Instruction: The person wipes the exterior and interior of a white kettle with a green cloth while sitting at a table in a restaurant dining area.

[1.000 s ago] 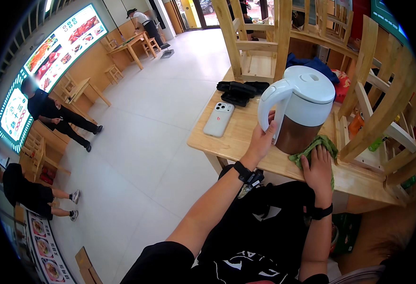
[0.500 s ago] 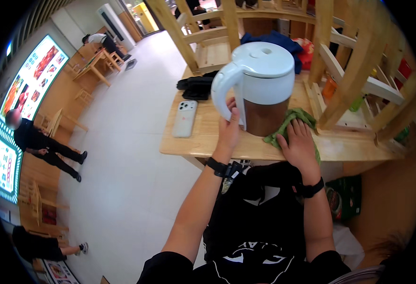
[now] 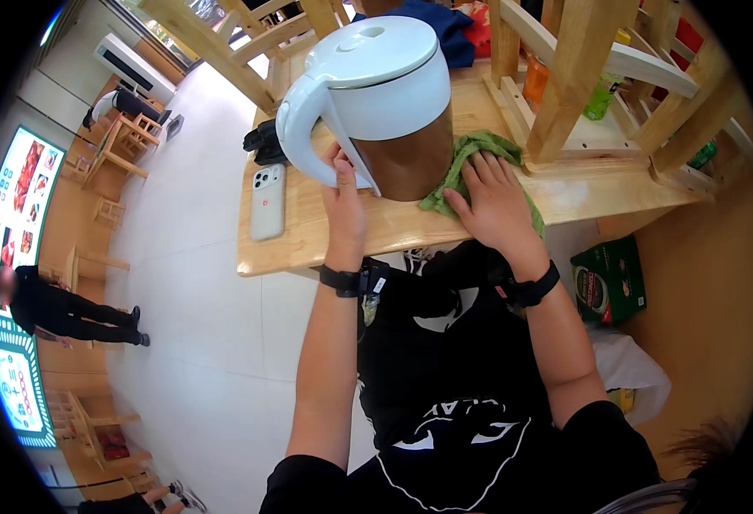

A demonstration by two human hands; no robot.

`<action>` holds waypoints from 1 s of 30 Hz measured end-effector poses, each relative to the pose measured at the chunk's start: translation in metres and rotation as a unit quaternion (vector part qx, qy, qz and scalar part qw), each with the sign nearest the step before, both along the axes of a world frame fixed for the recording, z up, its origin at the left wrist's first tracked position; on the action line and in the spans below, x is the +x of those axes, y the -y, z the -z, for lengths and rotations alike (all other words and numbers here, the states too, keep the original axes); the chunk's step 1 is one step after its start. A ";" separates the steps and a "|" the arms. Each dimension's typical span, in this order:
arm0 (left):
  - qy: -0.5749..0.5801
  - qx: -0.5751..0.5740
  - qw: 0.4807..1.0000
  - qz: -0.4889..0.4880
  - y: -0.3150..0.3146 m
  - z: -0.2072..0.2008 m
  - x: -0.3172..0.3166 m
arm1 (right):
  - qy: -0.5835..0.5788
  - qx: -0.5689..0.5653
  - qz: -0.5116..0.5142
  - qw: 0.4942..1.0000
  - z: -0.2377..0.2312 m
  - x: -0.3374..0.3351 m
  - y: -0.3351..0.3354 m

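Note:
A large pitcher (image 3: 398, 154) with a white lid and handle and a brown, see-through lower part stands on the wooden table (image 3: 385, 230). My left hand (image 3: 343, 206) is closed at the lower end of its handle, thumb in front; the other fingers are partly hidden behind it. On the right, my right hand (image 3: 498, 201) lies with fingers stretched out over a crumpled green cloth (image 3: 477, 147). This cloth is bunched on the tabletop against the pitcher's base. To the left of the pitcher lies a pale phone (image 3: 267, 206), camera side up, below a black item (image 3: 265, 141).
Upturned wooden stools (image 3: 556, 111) stand on the table at the right, with bottles behind their legs. Dark blue fabric (image 3: 445, 38) lies beyond the pitcher. A green bag (image 3: 609, 278) sits below the table. Across the floor at left stands a person (image 3: 72, 308).
The view has shifted, so table, pitcher and hands appear farther left and higher. My left hand stays at the handle and my right hand on the cloth.

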State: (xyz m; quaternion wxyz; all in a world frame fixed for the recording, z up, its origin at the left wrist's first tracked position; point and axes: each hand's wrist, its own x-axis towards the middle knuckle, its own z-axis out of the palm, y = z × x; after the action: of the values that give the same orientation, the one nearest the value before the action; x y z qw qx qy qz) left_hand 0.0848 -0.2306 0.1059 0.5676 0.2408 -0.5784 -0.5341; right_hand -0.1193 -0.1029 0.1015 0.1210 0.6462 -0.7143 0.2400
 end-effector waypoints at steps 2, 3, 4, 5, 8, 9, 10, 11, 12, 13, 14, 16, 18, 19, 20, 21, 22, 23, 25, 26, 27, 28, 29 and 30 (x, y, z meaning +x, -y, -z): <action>-0.001 -0.003 1.000 0.001 0.001 0.001 0.001 | 0.000 0.003 0.002 1.000 0.001 0.001 0.000; 0.000 -0.008 1.000 0.003 0.002 0.002 0.001 | -0.001 0.003 0.004 1.000 0.001 0.000 -0.001; 0.002 -0.012 1.000 0.005 0.003 0.003 0.000 | -0.003 0.003 0.005 1.000 0.001 0.000 -0.001; 0.002 -0.009 1.000 0.004 0.003 0.002 0.000 | -0.003 0.002 0.004 1.000 0.001 0.000 0.000; 0.004 -0.006 1.000 -0.001 0.002 0.000 -0.001 | -0.009 -0.017 0.004 1.000 0.004 -0.001 0.001; 0.007 -0.009 1.000 -0.002 0.003 0.001 0.000 | 0.002 -0.033 -0.004 0.999 0.002 -0.001 0.001; 0.010 -0.011 1.000 -0.003 0.004 0.002 0.000 | 0.013 -0.049 -0.012 0.999 -0.001 -0.001 0.000; 0.009 -0.006 1.000 -0.004 0.005 0.003 0.001 | 0.023 -0.065 -0.021 0.997 -0.006 -0.001 -0.001; 0.007 -0.002 1.000 -0.005 0.006 0.004 0.001 | 0.055 -0.049 -0.033 0.997 -0.011 0.000 -0.003; 0.005 0.003 1.000 -0.007 0.007 0.005 0.001 | 0.087 -0.033 -0.045 0.995 -0.015 0.001 -0.006; 0.000 0.003 1.000 -0.006 0.008 0.005 0.002 | 0.119 -0.017 -0.058 0.991 -0.018 0.002 -0.009; -0.010 0.002 1.000 -0.006 0.008 0.006 0.004 | 0.146 -0.052 -0.101 0.983 -0.017 0.000 -0.010; -0.031 0.011 0.999 0.006 0.011 0.009 0.002 | 0.211 -0.087 -0.130 0.965 -0.023 0.001 -0.010; -0.041 0.015 0.999 0.011 0.012 0.010 0.001 | 0.261 -0.102 -0.139 0.950 -0.029 0.001 -0.013; -0.042 0.011 0.999 0.010 0.012 0.008 -0.001 | 0.313 -0.118 -0.147 0.931 -0.037 0.002 -0.014; -0.042 0.009 0.999 0.006 0.010 0.006 -0.002 | 0.312 -0.166 -0.152 0.923 -0.046 0.009 -0.013; -0.041 0.007 0.999 0.002 0.007 0.004 -0.003 | 0.311 -0.213 -0.157 0.913 -0.057 0.018 -0.012; -0.042 0.009 0.999 -0.002 0.006 0.004 -0.003 | 0.311 -0.261 -0.164 0.899 -0.067 0.025 -0.009; -0.040 0.011 0.999 -0.011 0.005 0.001 -0.001 | 0.258 -0.296 -0.201 0.898 -0.081 0.037 0.000; -0.027 0.008 1.000 -0.012 0.002 -0.002 -0.002 | 0.217 -0.308 -0.213 0.902 -0.089 0.042 0.003; -0.042 0.014 0.999 0.002 0.003 -0.002 -0.001 | 0.176 -0.319 -0.224 0.904 -0.094 0.046 0.008; -0.056 0.019 0.998 0.015 0.005 -0.001 0.000 | 0.135 -0.320 -0.236 0.908 -0.092 0.051 0.014; -0.072 0.024 0.997 0.028 0.006 -0.001 0.001 | 0.109 -0.311 -0.239 0.914 -0.087 0.056 0.018; -0.073 0.034 0.997 0.011 0.003 -0.006 -0.002 | 0.079 -0.302 -0.238 0.920 -0.081 0.059 0.019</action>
State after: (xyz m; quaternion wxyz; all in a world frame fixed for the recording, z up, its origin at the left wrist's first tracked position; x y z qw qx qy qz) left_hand 0.0826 -0.2334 0.1117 0.5940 0.2138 -0.5193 -0.5760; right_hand -0.0600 -0.1221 0.1826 0.1930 0.7089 -0.4400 0.5164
